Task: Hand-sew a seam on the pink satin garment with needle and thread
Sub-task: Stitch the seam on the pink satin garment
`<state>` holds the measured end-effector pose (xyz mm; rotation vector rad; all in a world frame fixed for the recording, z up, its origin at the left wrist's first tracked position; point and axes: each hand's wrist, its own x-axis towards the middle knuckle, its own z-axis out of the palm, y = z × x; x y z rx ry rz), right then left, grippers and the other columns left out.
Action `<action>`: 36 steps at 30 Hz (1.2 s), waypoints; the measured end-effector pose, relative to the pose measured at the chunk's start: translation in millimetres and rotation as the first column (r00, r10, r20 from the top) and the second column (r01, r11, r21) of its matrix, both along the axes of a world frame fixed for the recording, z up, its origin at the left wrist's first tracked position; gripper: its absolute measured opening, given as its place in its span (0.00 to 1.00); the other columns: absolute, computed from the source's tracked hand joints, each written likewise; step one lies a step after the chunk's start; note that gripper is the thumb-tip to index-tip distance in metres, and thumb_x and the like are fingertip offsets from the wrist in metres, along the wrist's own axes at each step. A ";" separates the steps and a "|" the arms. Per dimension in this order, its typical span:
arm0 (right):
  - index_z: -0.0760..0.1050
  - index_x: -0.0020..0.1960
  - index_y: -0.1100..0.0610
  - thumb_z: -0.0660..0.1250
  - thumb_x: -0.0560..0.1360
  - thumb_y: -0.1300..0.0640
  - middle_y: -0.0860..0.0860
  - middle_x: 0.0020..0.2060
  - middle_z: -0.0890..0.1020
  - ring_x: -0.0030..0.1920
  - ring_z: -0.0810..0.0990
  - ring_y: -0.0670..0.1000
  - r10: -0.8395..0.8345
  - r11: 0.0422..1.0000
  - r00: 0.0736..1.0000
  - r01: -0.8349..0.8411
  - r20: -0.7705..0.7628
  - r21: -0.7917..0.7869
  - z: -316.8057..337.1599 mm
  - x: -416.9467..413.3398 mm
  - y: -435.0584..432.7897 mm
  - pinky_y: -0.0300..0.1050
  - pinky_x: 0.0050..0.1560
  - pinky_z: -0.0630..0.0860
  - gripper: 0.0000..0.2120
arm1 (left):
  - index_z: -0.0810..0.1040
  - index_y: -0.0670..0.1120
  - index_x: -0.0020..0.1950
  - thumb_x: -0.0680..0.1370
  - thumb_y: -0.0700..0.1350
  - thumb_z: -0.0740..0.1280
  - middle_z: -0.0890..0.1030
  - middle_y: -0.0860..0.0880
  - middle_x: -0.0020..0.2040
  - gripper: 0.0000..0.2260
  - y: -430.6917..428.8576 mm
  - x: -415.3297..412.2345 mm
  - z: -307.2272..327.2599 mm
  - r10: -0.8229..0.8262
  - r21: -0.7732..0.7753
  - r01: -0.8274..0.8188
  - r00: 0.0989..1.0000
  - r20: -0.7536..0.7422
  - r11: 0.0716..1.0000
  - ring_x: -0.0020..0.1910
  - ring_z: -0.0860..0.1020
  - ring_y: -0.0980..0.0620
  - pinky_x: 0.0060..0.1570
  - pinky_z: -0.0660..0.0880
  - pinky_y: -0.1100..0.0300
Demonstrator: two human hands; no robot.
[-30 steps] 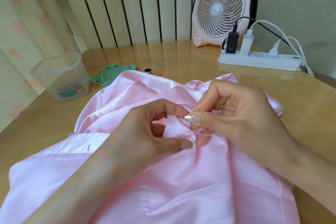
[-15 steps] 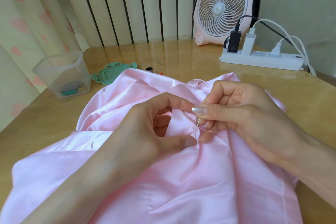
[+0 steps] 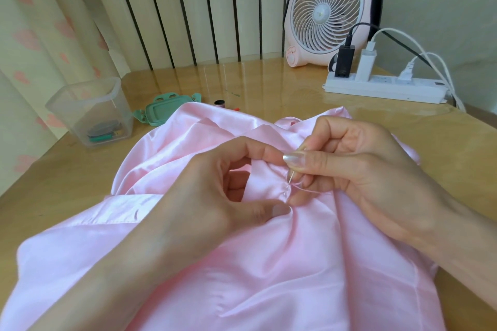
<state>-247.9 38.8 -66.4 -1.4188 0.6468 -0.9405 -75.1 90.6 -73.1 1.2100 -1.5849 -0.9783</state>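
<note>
The pink satin garment [image 3: 269, 263] lies bunched across the wooden table. My left hand [image 3: 215, 191] pinches a fold of it between thumb and forefinger, holding the seam taut. Just to its right, my right hand [image 3: 349, 166] pinches a thin silver needle [image 3: 291, 178] between thumb and forefinger. The needle's tip is in the fabric at the seam. A pale thread [image 3: 306, 188] loops from the needle under my right fingers.
A clear plastic tub [image 3: 91, 113] with sewing bits stands at the left, its green lid [image 3: 161, 113] beside it. A small thread spool [image 3: 219, 102] lies behind the garment. A pink desk fan [image 3: 328, 11] and a white power strip [image 3: 384, 87] stand at the back right.
My right hand has drawn the needle up slightly from the seam, so more of its shaft shows. My left hand keeps its pinch on the fold.
</note>
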 end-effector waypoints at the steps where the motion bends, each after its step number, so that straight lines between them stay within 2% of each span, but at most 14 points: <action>1: 0.77 0.30 0.56 0.70 0.63 0.65 0.57 0.26 0.80 0.28 0.78 0.50 0.005 1.000 1.000 -0.005 0.002 0.007 -0.1 0.1 0.0 0.52 0.35 0.81 0.07 | 0.80 0.55 0.50 0.58 0.51 0.75 0.83 0.49 0.48 0.21 0.2 0.1 0.1 0.000 -0.001 0.000 1.000 0.001 1.000 0.47 0.78 0.33 0.52 0.76 0.36; 4: 0.77 0.30 0.58 0.70 0.62 0.66 0.58 0.27 0.80 0.28 0.78 0.50 0.026 0.998 0.999 -0.027 0.021 0.051 0.1 -0.3 -0.6 0.48 0.32 0.80 0.06 | 0.80 0.55 0.51 0.58 0.52 0.75 0.83 0.48 0.48 0.22 0.6 -0.3 0.8 0.004 -0.007 -0.004 1.000 0.010 1.000 0.48 0.77 0.31 0.52 0.75 0.36; 7: 0.77 0.29 0.56 0.71 0.61 0.65 0.57 0.27 0.80 0.28 0.78 0.49 0.040 0.996 0.999 -0.039 -0.001 0.085 1.0 -0.9 -1.7 0.47 0.33 0.81 0.06 | 0.80 0.54 0.51 0.58 0.52 0.76 0.82 0.46 0.48 0.22 0.6 -0.7 0.5 0.009 -0.009 -0.009 1.000 0.014 1.000 0.49 0.77 0.31 0.52 0.75 0.36; 10: 0.76 0.28 0.56 0.74 0.59 0.69 0.57 0.27 0.80 0.27 0.77 0.48 0.041 0.993 0.999 -0.038 -0.022 0.113 2.8 -1.0 -1.9 0.42 0.31 0.79 0.11 | 0.80 0.54 0.51 0.58 0.52 0.76 0.82 0.45 0.48 0.21 0.5 -0.8 -0.2 0.007 -0.005 -0.007 1.000 0.014 1.000 0.50 0.77 0.31 0.54 0.74 0.36; 12: 0.75 0.28 0.57 0.72 0.59 0.66 0.58 0.27 0.80 0.27 0.77 0.48 0.033 0.992 0.999 -0.030 -0.020 0.125 3.5 -1.0 -1.1 0.40 0.30 0.78 0.08 | 0.80 0.54 0.50 0.58 0.52 0.76 0.82 0.46 0.48 0.21 0.6 -0.8 -0.2 0.004 -0.004 -0.004 1.000 0.008 1.000 0.50 0.77 0.31 0.54 0.74 0.35; 17: 0.73 0.31 0.61 0.70 0.60 0.66 0.58 0.27 0.80 0.26 0.77 0.48 0.017 0.988 1.000 -0.018 0.002 0.156 3.2 -0.6 -0.3 0.41 0.30 0.79 0.05 | 0.80 0.56 0.50 0.59 0.52 0.75 0.83 0.48 0.47 0.20 1.0 -0.9 0.6 -0.003 -0.021 0.003 1.000 0.024 1.000 0.47 0.76 0.29 0.51 0.74 0.34; 18: 0.73 0.32 0.61 0.70 0.60 0.65 0.58 0.27 0.80 0.26 0.77 0.48 0.018 0.987 1.000 -0.018 0.001 0.160 2.8 -0.3 -0.3 0.42 0.31 0.80 0.06 | 0.80 0.57 0.50 0.59 0.53 0.75 0.83 0.48 0.47 0.20 0.8 -0.5 0.2 0.001 -0.026 0.000 0.999 0.034 1.000 0.46 0.76 0.30 0.51 0.75 0.36; 21: 0.73 0.31 0.61 0.70 0.60 0.65 0.58 0.27 0.80 0.27 0.77 0.48 0.026 0.983 1.000 -0.029 0.014 0.184 2.0 0.4 -0.2 0.42 0.32 0.80 0.06 | 0.80 0.57 0.49 0.58 0.54 0.75 0.83 0.49 0.46 0.20 0.5 0.4 -0.7 0.008 -0.045 -0.005 0.998 0.066 0.999 0.42 0.77 0.37 0.48 0.78 0.52; 25: 0.73 0.30 0.61 0.70 0.59 0.66 0.58 0.27 0.79 0.26 0.77 0.47 0.042 0.968 0.998 -0.054 0.051 0.246 3.3 0.5 0.5 0.39 0.27 0.77 0.06 | 0.81 0.56 0.49 0.58 0.54 0.76 0.81 0.42 0.46 0.21 0.1 1.8 -1.6 0.013 -0.056 -0.008 0.996 0.092 0.998 0.41 0.75 0.39 0.45 0.76 0.55; 28: 0.71 0.31 0.63 0.68 0.61 0.68 0.58 0.26 0.78 0.25 0.76 0.48 0.050 0.955 0.996 -0.069 0.074 0.288 3.7 0.9 0.0 0.39 0.26 0.76 0.06 | 0.81 0.54 0.50 0.59 0.53 0.76 0.82 0.44 0.45 0.20 0.5 1.7 -1.6 -0.010 -0.050 0.013 0.998 0.061 0.999 0.47 0.77 0.35 0.53 0.76 0.44; 30: 0.71 0.31 0.62 0.68 0.61 0.68 0.58 0.27 0.78 0.25 0.76 0.48 0.061 0.954 0.996 -0.077 0.064 0.289 3.3 1.6 0.6 0.39 0.26 0.76 0.06 | 0.81 0.52 0.50 0.60 0.52 0.75 0.82 0.43 0.44 0.19 0.8 0.7 -1.2 -0.008 -0.048 0.009 0.999 0.034 0.999 0.48 0.76 0.33 0.54 0.74 0.38; 33: 0.72 0.30 0.61 0.69 0.59 0.68 0.59 0.27 0.77 0.25 0.76 0.49 0.083 0.953 0.995 -0.097 0.060 0.288 1.7 2.9 3.0 0.41 0.26 0.77 0.07 | 0.80 0.50 0.48 0.60 0.52 0.75 0.78 0.31 0.45 0.18 0.3 -0.7 -1.1 0.022 -0.038 -0.021 0.999 0.028 0.999 0.44 0.74 0.29 0.50 0.71 0.32; 35: 0.73 0.29 0.61 0.70 0.59 0.67 0.59 0.28 0.76 0.26 0.75 0.50 0.087 0.953 0.995 -0.098 0.051 0.288 0.9 2.9 3.0 0.41 0.27 0.77 0.06 | 0.80 0.50 0.48 0.60 0.53 0.75 0.77 0.31 0.45 0.19 0.2 -0.7 -1.0 0.030 -0.036 -0.029 0.999 0.036 0.999 0.42 0.73 0.30 0.47 0.73 0.35; 36: 0.73 0.29 0.61 0.69 0.60 0.68 0.59 0.28 0.76 0.26 0.76 0.50 0.085 0.953 0.995 -0.096 0.050 0.287 0.8 2.5 2.2 0.41 0.27 0.77 0.06 | 0.80 0.51 0.48 0.59 0.53 0.75 0.78 0.32 0.46 0.19 0.0 -0.3 -1.2 0.033 -0.042 -0.031 0.998 0.050 0.999 0.41 0.74 0.32 0.45 0.74 0.40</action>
